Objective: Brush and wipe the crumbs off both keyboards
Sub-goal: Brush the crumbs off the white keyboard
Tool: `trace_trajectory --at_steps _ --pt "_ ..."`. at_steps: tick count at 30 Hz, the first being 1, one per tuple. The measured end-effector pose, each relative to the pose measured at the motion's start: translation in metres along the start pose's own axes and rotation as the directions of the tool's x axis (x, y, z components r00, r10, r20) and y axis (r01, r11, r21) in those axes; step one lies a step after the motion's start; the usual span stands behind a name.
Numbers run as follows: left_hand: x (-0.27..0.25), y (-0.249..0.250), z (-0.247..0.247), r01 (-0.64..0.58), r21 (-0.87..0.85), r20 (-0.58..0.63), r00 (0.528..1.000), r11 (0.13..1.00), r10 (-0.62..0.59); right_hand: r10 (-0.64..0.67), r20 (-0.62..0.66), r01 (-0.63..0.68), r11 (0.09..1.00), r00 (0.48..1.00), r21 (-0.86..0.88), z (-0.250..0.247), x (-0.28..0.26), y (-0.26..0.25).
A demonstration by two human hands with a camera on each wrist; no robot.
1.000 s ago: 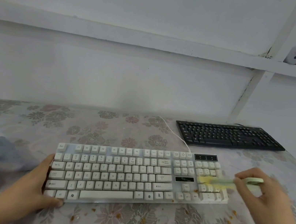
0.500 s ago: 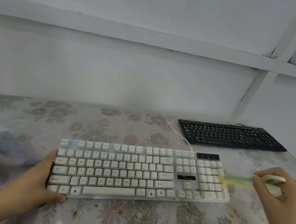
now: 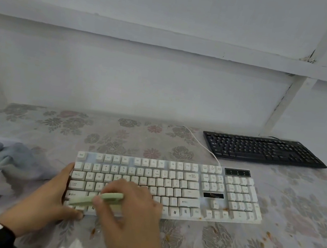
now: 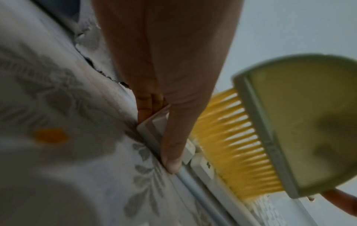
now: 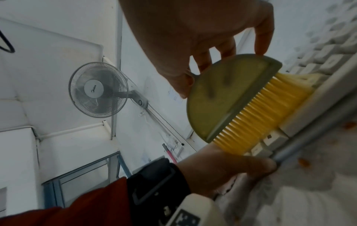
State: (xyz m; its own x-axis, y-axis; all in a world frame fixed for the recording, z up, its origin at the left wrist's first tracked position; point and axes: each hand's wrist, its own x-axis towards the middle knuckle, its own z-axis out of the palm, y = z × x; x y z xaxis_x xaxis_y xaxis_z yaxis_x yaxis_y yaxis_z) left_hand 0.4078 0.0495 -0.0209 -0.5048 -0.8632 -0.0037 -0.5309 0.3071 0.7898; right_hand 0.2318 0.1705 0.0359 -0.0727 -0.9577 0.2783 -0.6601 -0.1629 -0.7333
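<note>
Brushing white keyboard's [image 3: 170,186] left keys, brush [image 3: 114,196] pinched in right fingers [image 5: 263,35], corner gripped by left fingers [image 4: 172,145] (next, probably: crumbs [image 3: 225,209] rightward).

Left grip [image 3: 45,199] clasps the keyboard [image 3: 170,184] corner, thumb along its front; right grip [image 3: 130,214], crossed beside it, apparently pinches the brush [image 3: 94,199].

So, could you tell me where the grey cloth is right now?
In the head view the grey cloth lies crumpled at far left, beside the left hand holding the white keyboard.
</note>
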Motion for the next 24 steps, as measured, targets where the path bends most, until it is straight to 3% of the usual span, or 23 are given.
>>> trace_trajectory --at_steps 4,6,10,16,24 --pt "-0.001 0.006 0.001 -0.029 -0.02 -0.029 0.999 0.999 0.028 -0.059 -0.002 0.059 0.996 0.998 -0.071 0.025 0.005 -0.007" --pt "-0.001 0.009 0.002 -0.042 -0.028 -0.029 0.999 0.999 0.042 -0.124 -0.142 0.087 0.966 0.982 -0.244 0.033 0.006 -0.005" --pt "-0.001 0.002 0.001 -0.022 -0.016 -0.016 1.0 1.0 0.022 -0.17 -0.244 0.068 0.922 0.955 -0.38 0.032 0.005 0.003" --pt "-0.001 0.003 0.0 -0.031 -0.012 -0.005 1.0 0.999 0.03 -0.262 -0.319 0.138 0.921 0.911 -0.364 0.036 0.006 -0.003" --pt "0.001 -0.001 -0.001 -0.047 -0.033 0.008 0.999 0.998 0.047 -0.249 -0.29 0.098 0.888 0.924 -0.45 0.032 0.006 -0.002"
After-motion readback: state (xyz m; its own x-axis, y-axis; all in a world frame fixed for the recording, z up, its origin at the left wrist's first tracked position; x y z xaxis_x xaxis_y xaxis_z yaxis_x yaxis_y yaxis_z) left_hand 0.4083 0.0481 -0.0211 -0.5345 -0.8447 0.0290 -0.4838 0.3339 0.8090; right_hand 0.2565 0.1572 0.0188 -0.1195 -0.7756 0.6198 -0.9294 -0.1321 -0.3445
